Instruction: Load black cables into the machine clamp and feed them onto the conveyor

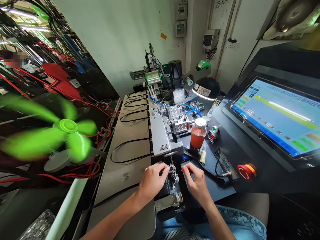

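My left hand (pixel 154 176) reaches over the beige machine table, its fingers bent in a pinch at the small metal fixture (pixel 174 176). What its fingertips hold, if anything, is too small to make out. Just right of that fixture, my right hand (pixel 196 181) hangs over the dark worktop with thumb and index finger drawn together. I cannot make out anything between them. A metal block (pixel 166 202) sits at the near end of the fixture. Beyond my hands runs a long silver plate (pixel 158 133), with black cables (pixel 130 160) looped to its left.
A red-orange bottle (pixel 198 135) and a small vial (pixel 203 155) stand right of the fixture. Further right are a red emergency stop button (pixel 246 171) and a touchscreen (pixel 277 113). A solder wire spool (pixel 153 77) is at the back; a green fan (pixel 68 126) spins at left.
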